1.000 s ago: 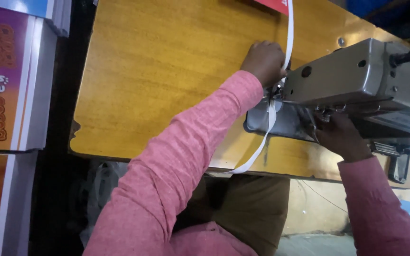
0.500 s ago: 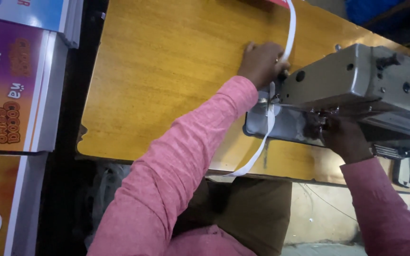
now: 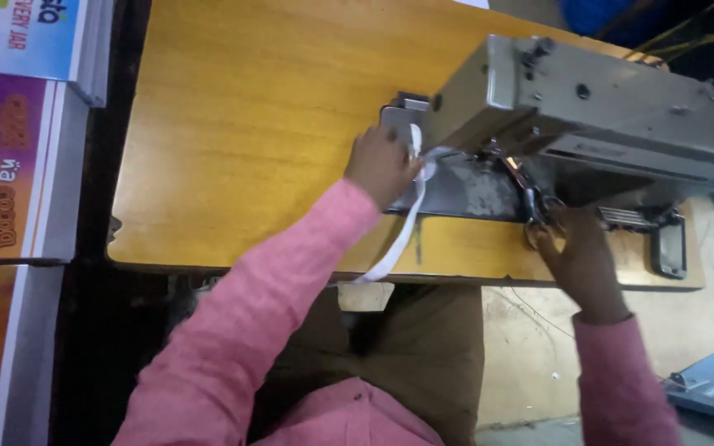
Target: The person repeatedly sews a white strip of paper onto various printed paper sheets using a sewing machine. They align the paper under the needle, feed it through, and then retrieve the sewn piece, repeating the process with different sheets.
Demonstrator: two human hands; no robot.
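Cartons (image 3: 10, 165) with printed faces stand well to the left of the sewing machine (image 3: 613, 107), beyond the yellow worktop (image 3: 241, 124). From where I watch, my left hand (image 3: 382, 165) sits just left of the machine's needle end, its grip closed on the white strap (image 3: 402, 231), which runs from under the machine head down over the worktop's near edge. My right hand (image 3: 576, 252) is below the machine body, fingers curled; closed on what, I cannot tell. I judge the stitching mid-way: strap fed in, a long tail hanging unsewn.
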